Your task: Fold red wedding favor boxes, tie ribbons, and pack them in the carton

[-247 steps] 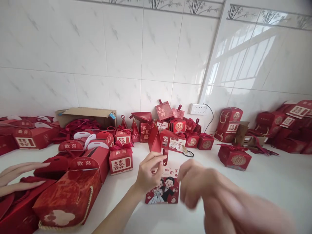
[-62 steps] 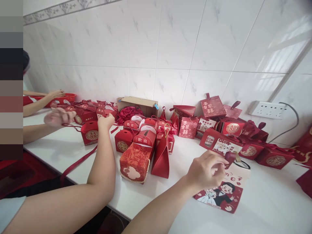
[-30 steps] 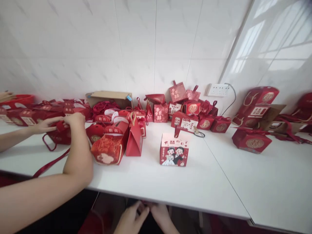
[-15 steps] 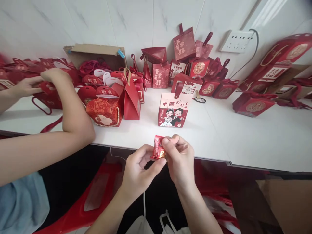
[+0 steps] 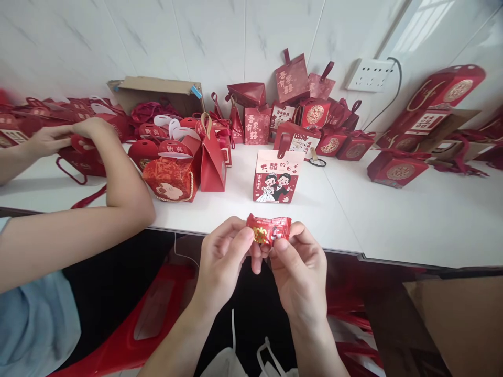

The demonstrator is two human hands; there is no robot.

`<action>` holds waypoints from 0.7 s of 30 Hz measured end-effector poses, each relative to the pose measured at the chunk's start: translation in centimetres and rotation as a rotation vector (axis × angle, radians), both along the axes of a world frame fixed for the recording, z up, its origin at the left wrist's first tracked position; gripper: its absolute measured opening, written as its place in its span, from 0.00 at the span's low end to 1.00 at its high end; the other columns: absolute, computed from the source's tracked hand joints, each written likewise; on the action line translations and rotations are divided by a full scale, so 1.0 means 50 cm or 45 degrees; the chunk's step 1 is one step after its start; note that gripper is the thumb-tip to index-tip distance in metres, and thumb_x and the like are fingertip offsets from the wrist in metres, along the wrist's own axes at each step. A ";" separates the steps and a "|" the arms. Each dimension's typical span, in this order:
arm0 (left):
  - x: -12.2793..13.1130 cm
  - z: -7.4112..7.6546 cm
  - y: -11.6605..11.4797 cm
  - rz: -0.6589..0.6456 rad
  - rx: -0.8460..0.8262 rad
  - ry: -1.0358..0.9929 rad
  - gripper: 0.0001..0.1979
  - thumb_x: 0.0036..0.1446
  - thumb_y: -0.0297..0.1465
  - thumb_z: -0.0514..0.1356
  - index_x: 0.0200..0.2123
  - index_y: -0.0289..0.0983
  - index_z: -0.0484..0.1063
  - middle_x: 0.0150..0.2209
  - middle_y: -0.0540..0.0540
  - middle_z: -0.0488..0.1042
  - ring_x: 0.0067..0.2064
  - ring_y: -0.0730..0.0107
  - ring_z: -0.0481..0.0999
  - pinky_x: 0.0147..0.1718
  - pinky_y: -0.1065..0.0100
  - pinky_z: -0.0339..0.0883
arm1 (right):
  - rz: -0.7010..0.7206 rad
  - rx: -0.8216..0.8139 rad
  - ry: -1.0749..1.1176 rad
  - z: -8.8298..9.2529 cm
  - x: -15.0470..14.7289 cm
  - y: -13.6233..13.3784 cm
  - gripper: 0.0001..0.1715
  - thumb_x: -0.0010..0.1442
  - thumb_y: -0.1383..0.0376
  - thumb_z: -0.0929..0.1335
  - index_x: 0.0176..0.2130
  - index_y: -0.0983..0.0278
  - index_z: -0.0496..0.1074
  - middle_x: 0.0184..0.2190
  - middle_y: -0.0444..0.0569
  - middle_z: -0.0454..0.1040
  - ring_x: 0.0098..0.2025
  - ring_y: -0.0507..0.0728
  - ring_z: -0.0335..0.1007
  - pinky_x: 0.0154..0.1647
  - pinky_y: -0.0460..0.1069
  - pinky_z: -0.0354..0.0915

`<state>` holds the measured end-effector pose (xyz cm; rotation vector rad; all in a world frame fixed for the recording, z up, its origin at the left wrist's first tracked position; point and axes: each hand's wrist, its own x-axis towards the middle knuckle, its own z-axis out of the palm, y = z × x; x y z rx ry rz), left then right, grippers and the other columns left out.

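A small red candy (image 5: 270,229) in a shiny wrapper with gold lettering is held level above the table's front edge. My left hand (image 5: 228,256) pinches its left end between thumb and fingers. At the right end, my right hand (image 5: 298,262) grips it the same way. Just beyond the candy, a pink and red gift box (image 5: 276,180) printed with a cartoon bride and groom stands upright on the table, with a dark red strap at its top. Neither hand touches this box.
Red gift boxes (image 5: 173,173) crowd the white table (image 5: 326,209) to the left, with more (image 5: 257,125) piled along the wall. A cardboard box (image 5: 153,86) stands behind them. At left a co-worker's arm (image 5: 126,199) reaches over a dark red box (image 5: 84,162). A power socket (image 5: 369,76) is on the wall.
The candy has turned from upright to lying level, its gold lettering now facing me. My right hand has shifted from its upper part to its right end.
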<state>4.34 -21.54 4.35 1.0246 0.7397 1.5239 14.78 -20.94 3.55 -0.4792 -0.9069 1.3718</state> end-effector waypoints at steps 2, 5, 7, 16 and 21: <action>0.004 -0.001 -0.003 0.017 0.005 0.016 0.12 0.59 0.37 0.60 0.27 0.36 0.70 0.21 0.53 0.68 0.20 0.79 0.68 0.20 0.76 0.64 | -0.062 0.069 -0.092 -0.003 0.003 -0.001 0.03 0.59 0.66 0.69 0.36 0.63 0.70 0.26 0.43 0.75 0.25 0.51 0.72 0.25 0.47 0.71; 0.008 -0.004 -0.005 0.072 -0.011 0.038 0.13 0.56 0.40 0.61 0.33 0.35 0.72 0.24 0.51 0.71 0.23 0.76 0.70 0.23 0.75 0.67 | -0.402 0.334 -0.362 -0.011 0.011 0.000 0.06 0.60 0.72 0.68 0.38 0.62 0.72 0.30 0.45 0.76 0.30 0.52 0.74 0.28 0.47 0.72; 0.009 -0.007 -0.004 0.087 -0.024 0.003 0.19 0.53 0.45 0.63 0.38 0.35 0.72 0.28 0.48 0.73 0.26 0.73 0.73 0.26 0.73 0.70 | -0.705 0.619 -0.577 -0.019 0.016 0.004 0.11 0.58 0.77 0.67 0.38 0.62 0.73 0.35 0.47 0.76 0.37 0.53 0.75 0.34 0.49 0.74; 0.013 -0.004 -0.002 0.166 -0.050 -0.101 0.14 0.45 0.38 0.70 0.36 0.40 0.78 0.33 0.47 0.80 0.34 0.73 0.78 0.33 0.76 0.72 | -0.971 1.079 -0.755 -0.036 0.021 0.013 0.19 0.52 0.83 0.69 0.40 0.65 0.76 0.39 0.51 0.75 0.41 0.56 0.75 0.34 0.52 0.77; 0.019 -0.003 0.004 0.076 -0.124 -0.238 0.16 0.43 0.44 0.70 0.32 0.39 0.80 0.28 0.48 0.79 0.27 0.74 0.76 0.27 0.76 0.72 | -1.010 1.036 -0.716 -0.038 0.016 0.003 0.19 0.52 0.82 0.70 0.40 0.63 0.77 0.38 0.50 0.73 0.39 0.55 0.74 0.30 0.50 0.76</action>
